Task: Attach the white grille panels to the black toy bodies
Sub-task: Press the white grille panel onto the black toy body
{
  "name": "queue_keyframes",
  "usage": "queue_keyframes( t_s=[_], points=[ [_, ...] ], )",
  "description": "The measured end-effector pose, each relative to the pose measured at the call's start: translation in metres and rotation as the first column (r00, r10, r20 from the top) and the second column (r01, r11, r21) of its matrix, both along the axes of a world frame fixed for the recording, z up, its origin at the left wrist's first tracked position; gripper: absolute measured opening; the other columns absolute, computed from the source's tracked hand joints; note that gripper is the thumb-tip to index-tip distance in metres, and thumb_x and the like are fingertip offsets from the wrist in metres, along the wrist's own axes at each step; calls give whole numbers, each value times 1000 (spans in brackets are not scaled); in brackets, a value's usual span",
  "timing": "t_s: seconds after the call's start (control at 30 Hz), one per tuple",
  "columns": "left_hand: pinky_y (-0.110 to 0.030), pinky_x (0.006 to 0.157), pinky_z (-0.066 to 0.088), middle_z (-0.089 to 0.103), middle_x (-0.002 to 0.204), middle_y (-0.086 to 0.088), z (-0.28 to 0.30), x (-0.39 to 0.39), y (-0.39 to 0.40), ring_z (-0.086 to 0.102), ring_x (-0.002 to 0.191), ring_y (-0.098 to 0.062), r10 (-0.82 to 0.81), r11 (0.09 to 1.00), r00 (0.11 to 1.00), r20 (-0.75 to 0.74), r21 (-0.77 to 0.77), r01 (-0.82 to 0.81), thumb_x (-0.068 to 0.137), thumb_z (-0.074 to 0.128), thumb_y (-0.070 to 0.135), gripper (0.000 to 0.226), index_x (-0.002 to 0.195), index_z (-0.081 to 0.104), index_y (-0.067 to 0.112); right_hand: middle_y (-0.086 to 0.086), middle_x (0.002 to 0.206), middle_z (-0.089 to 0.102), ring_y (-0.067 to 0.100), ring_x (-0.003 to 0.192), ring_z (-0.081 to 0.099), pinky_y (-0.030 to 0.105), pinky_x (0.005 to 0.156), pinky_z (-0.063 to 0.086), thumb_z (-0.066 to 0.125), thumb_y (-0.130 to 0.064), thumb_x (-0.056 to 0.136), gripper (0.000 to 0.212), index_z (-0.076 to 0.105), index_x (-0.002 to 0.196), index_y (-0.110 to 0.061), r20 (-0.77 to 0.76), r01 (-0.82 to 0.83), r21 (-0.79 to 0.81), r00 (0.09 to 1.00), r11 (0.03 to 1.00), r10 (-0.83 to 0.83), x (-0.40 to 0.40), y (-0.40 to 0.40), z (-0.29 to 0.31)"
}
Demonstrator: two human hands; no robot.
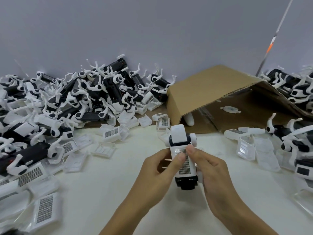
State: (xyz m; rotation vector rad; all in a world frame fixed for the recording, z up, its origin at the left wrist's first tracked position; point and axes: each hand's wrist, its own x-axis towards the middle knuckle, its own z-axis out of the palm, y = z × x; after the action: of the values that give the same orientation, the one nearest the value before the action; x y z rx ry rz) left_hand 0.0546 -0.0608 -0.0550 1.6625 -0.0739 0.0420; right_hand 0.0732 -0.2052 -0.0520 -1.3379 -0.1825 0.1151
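Both my hands hold one black toy body (186, 182) upright above the table's middle. A white grille panel (183, 165) lies along its top face. My left hand (160, 168) grips the body from the left, its thumb pressing on the panel. My right hand (213, 172) grips from the right, thumb tip on the panel's upper end. The toy's far end carries a white cap and two white round side pieces (179, 135). My fingers hide the toy's underside.
A big heap of black-and-white toy bodies (84, 95) fills the back left. Loose white grille panels (44, 208) lie at front left and around (111, 133). An open cardboard box (220, 99) lies on its side behind. More toys (291, 141) and panels sit at right.
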Motion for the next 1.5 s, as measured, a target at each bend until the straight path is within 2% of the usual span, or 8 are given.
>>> queue_keyframes(
  t_s=[0.33, 0.5, 0.83, 0.93, 1.1, 1.2, 1.33, 1.5],
  points=[
    [-50, 96, 55, 78, 103, -5, -4, 3, -1, 73, 103, -26, 81, 977, 997, -3, -198, -80, 76, 76, 47, 42, 107, 78, 19, -15, 91, 78, -1, 88, 73, 7, 66, 53, 60, -58, 76, 22, 79, 84, -51, 108, 1, -118, 994, 993, 12, -6, 3, 5],
    [-54, 88, 56, 77, 104, -13, -6, 2, -2, 73, 100, -34, 90, 960, 996, 21, -268, -81, 86, 76, 33, 28, 108, 79, 17, -22, 99, 77, -2, 100, 70, 19, 84, 54, 63, -65, 72, 22, 72, 92, -63, 181, 24, -204, 983, 979, 13, -5, 0, 2],
    [-55, 87, 57, 74, 103, -18, -7, 6, -5, 71, 100, -35, 167, 841, 980, -105, -504, -197, 71, 77, 32, 38, 100, 75, 8, -17, 103, 77, 2, 100, 72, 8, 78, 52, 73, -51, 72, 27, 76, 99, -54, 157, -86, -183, 981, 979, 115, -2, -3, 3],
    [-53, 87, 58, 76, 99, -13, -7, 6, 0, 72, 97, -32, 193, 881, 981, -21, -435, -183, 75, 81, 34, 30, 95, 76, 13, -16, 100, 78, 1, 97, 72, 6, 76, 52, 73, -49, 71, 24, 76, 95, -55, 189, -68, -189, 977, 980, 104, -3, -2, 3],
    [-16, 76, 55, 77, 88, 8, -9, 15, 7, 73, 89, -8, 269, 963, 946, 180, -86, -257, 84, 73, 45, 23, 88, 77, 23, -41, 87, 69, -23, 92, 61, -8, 72, 38, 73, -55, 64, 18, 70, 81, -59, 295, 248, -390, 946, 887, -135, -8, 2, -5],
    [-11, 78, 51, 73, 85, 5, -16, 40, 33, 67, 87, -6, 586, 808, 796, 149, -170, -564, 95, 67, 39, 25, 83, 72, 18, -45, 83, 64, -22, 91, 59, -6, 72, 39, 78, -45, 66, 35, 60, 92, -58, 432, 411, -467, 879, 783, -203, -8, -2, -7],
    [-32, 98, 49, 60, 115, -4, -15, 88, 89, 57, 109, -19, 782, 611, 587, 209, -68, -789, 95, 60, 4, 18, 112, 64, 9, -28, 94, 63, 9, 90, 62, 16, 78, 39, 91, -9, 67, 60, 53, 94, -47, 569, 501, -566, 812, 655, -129, -2, -12, -17],
    [-37, 120, 22, 18, 162, -12, 15, 152, 136, 18, 151, -28, 535, 761, 794, 290, 244, -602, 91, 67, 6, 72, 150, 40, 35, 8, 79, 76, 15, 86, 61, 17, 92, 41, 80, 33, 38, 74, 62, 66, -33, 775, 537, -492, 628, 685, 65, -2, 2, 5]
  ],
)
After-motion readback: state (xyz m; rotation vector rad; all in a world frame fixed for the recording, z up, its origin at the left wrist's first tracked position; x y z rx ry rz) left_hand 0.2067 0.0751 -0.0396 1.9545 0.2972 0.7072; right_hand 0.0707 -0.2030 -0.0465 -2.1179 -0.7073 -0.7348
